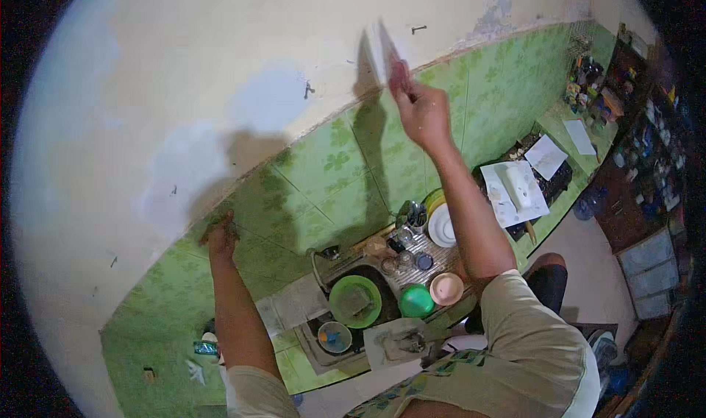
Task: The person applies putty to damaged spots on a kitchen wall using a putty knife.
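My right hand (425, 112) is raised to the upper wall and closed round the red handle of a putty knife (382, 54). Its pale blade points up along the cream wall (294, 20), slightly smeared by motion; whether its edge touches the wall I cannot tell. My left hand (220, 235) is lower and to the left, fingers apart, against the green tiled wall (334, 149) near its top edge. Bare bluish and whitish patches (272, 98) mark the paint between my hands. Several nails (308, 90) stick out of the wall.
Below me is a sink with a green basin (355, 301), a small bowl (334, 337), a green bowl (416, 300) and a pink bowl (446, 289). White plates (442, 225) stand on the drainer. Paper sheets (515, 193) cover a stove at right.
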`<state>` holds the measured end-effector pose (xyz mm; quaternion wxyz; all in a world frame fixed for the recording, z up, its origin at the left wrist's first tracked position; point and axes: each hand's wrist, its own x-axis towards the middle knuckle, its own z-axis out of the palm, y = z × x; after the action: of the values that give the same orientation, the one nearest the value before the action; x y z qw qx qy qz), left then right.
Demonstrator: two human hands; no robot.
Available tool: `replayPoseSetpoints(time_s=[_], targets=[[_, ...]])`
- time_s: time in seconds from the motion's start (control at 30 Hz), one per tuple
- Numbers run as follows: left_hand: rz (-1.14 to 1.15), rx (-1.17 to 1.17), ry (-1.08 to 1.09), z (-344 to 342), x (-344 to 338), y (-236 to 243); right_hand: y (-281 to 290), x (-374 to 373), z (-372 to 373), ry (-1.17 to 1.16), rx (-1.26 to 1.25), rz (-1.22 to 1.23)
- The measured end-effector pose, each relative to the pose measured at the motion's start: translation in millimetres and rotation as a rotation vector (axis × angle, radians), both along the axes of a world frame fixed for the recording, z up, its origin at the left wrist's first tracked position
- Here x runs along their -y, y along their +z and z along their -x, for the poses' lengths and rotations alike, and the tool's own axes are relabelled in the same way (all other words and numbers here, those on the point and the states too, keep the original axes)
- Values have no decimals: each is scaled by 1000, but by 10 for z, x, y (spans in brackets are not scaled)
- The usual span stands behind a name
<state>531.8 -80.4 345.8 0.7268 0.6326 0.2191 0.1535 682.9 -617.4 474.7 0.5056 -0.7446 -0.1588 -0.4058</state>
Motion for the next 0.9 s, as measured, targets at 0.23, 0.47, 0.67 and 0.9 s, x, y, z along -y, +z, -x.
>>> replayPoseSetpoints(time_s=[0.23, 0.47, 0.67, 0.9], targets=[[-254, 119, 35, 27, -641, -84, 225, -652, -453, -1, 95, 148], [-257, -172, 25, -63, 0, 85, -111, -133, -70, 264, -57, -1], [-24, 42, 71, 62, -261, 11, -38, 563, -479, 215, -309, -212], [49, 82, -61, 109, -534, -91, 286, 388, -700, 24, -243, 43]])
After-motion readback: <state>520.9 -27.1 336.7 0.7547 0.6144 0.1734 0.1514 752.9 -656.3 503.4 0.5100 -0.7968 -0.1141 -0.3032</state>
